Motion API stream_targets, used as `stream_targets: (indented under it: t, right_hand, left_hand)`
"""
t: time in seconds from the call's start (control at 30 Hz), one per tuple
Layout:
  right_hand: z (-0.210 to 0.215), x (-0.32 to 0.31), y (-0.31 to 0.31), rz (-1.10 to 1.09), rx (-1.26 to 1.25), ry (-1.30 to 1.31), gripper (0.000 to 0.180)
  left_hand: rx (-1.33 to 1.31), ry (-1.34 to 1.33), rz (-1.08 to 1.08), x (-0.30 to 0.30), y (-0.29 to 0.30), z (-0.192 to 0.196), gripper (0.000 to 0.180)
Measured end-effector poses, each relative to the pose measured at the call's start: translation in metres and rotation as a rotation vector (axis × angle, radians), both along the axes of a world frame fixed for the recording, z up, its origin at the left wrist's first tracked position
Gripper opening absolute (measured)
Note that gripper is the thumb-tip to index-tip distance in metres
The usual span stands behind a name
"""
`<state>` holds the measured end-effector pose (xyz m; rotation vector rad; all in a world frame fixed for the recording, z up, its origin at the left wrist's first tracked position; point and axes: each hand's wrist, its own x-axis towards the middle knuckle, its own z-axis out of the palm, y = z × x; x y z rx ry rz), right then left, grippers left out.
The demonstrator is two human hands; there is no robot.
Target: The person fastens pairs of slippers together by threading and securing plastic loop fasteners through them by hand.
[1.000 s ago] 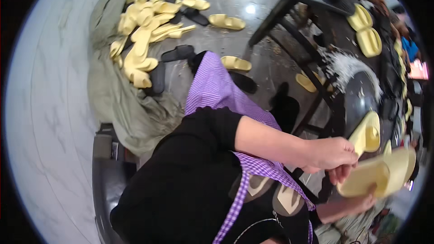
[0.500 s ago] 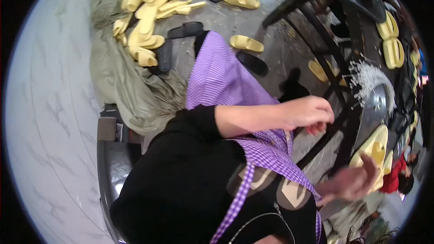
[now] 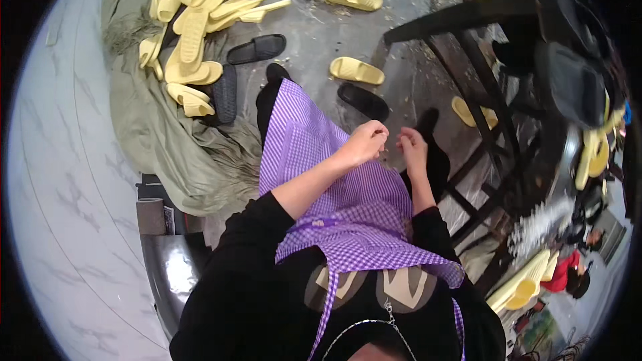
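Observation:
My left hand is held over my lap, above the purple checked apron, with its fingers curled in. Close to its right, a small gap apart, my right hand has its fingers bent and drawn together. If either hand grips something, it is too small or too hidden to make out. Beyond the hands, on the floor, lie a black slipper and a yellow slipper.
A pile of yellow slippers lies at the far left on a grey-green cloth. A dark wooden table or stand rises at the right, with white plastic strands and yellow slippers on it. A person in red is at the far right.
My left hand has come back left from near the table to over my lap. My right hand has moved from beside the yellow slippers to meet it. The view has turned right.

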<state>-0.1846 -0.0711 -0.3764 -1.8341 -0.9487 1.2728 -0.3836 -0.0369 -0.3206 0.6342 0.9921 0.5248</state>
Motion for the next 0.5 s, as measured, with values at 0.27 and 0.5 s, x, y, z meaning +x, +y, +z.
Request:
stream_targets:
  t: [0.27, 0.5]
  right_hand:
    - [-0.161, -0.027, 0.044, 0.239, -0.574, -0.097, 0.032]
    - [-0.248, -0.014, 0.097, 0.623, -0.478, -0.365, 0.028]
  left_hand:
    - [0.391, 0.480, 0.033, -0.031, 0.116, -0.098, 0.020]
    - [0.597, 0.693, -0.237, -0.011, 0.165, -0.142, 0.019]
